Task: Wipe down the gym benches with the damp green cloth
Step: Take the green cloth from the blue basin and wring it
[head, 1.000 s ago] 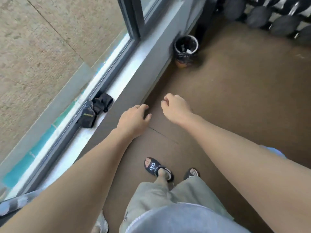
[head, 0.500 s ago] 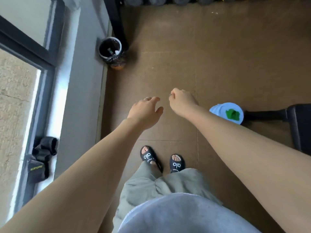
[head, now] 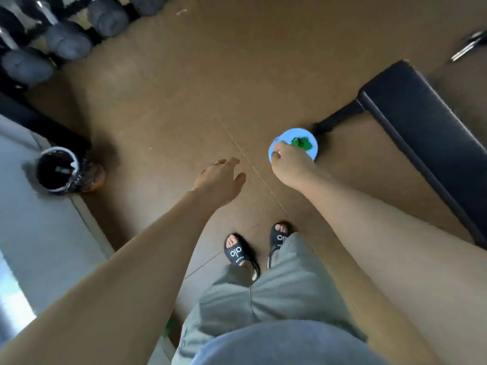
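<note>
A green cloth [head: 303,143] lies in a light blue basin [head: 312,151] on the brown floor, beside the foot of a black padded gym bench [head: 421,127] at the right. My right hand [head: 291,164] hangs in front of the basin's near rim with its fingers curled; nothing shows in its grip, and it covers part of the basin. My left hand [head: 220,181] is stretched out over the floor to the left, fingers relaxed and empty.
A black-lined waste bin [head: 59,171] stands at the left against a grey ledge [head: 39,233]. A rack of dark dumbbells [head: 66,40] fills the upper left. My feet in black slides [head: 237,252] stand below the hands. A metal part [head: 469,46] lies upper right.
The view has swung right: window and ledge slid off left, bench and basin came further into view. My right hand now lies in front of the basin; half a second ago it was left of it.
</note>
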`<state>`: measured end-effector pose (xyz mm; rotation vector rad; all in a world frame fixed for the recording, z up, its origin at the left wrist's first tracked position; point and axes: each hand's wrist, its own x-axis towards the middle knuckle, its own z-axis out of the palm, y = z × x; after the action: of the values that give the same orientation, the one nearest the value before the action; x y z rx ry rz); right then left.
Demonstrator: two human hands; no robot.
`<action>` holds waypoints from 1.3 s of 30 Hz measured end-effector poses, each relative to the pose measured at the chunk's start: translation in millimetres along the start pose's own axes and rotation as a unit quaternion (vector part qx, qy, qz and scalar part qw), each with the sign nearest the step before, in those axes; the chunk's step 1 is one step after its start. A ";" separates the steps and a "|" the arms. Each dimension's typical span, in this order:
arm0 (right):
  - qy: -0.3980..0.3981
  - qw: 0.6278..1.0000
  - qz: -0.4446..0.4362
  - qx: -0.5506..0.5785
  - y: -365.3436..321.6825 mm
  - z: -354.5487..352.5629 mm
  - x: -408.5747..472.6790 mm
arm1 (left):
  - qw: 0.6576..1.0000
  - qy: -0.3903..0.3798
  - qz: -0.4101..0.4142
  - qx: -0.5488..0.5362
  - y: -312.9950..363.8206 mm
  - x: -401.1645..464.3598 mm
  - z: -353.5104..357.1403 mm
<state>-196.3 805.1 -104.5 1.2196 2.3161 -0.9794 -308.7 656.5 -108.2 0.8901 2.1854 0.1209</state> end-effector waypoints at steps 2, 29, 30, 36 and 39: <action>0.008 0.999 0.034 0.022 20.1 -14.1 15.9 | 0.999 -0.024 0.021 0.014 22.6 26.4 -6.4; 0.000 0.982 0.146 0.117 347.5 179.8 479.5 | 0.990 -0.131 0.041 -0.027 91.9 586.1 298.3; 0.006 0.981 0.148 0.124 358.1 192.6 492.1 | 0.989 -0.142 0.033 -0.019 89.4 599.7 314.4; 0.070 0.966 0.136 0.209 395.3 226.0 529.5 | 0.991 -0.128 0.045 0.013 84.5 637.5 353.0; 0.078 0.949 0.149 0.265 396.6 216.1 520.2 | 0.987 -0.139 0.076 0.025 88.9 635.0 341.5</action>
<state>-171.1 1109.9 -721.8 1.8483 1.9421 -1.4887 -323.6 1062.3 -710.6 1.0369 1.8699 0.0136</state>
